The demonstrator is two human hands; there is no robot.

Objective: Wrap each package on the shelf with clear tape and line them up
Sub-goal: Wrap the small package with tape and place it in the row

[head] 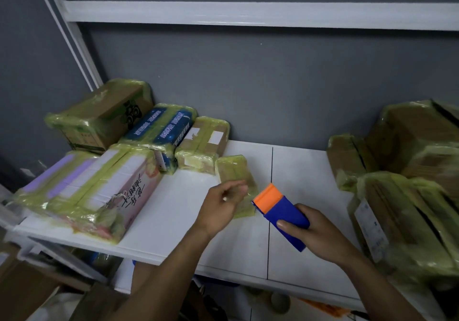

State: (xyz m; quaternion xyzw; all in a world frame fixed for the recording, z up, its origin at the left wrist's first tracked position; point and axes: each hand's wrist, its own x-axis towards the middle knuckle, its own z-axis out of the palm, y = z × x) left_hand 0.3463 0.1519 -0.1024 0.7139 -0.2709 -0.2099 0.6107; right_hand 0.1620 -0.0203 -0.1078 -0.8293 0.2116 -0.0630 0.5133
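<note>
Gripping the blue-and-orange tape dispenser [283,206], the right hand [313,231] has its fingers curled round the body. A small taped package [231,169] lies on the shelf [298,171], just beyond the left hand [221,204] (blurred; whether its bent fingers pinch anything cannot be told). Other wrapped packages [99,186] sit further to that hand's left.

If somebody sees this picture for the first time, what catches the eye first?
The blue tape dispenser with its orange head, gripped by the right hand over the middle of the shelf. Then the small wrapped package by the left hand, and taped boxes grouped at both ends.
</note>
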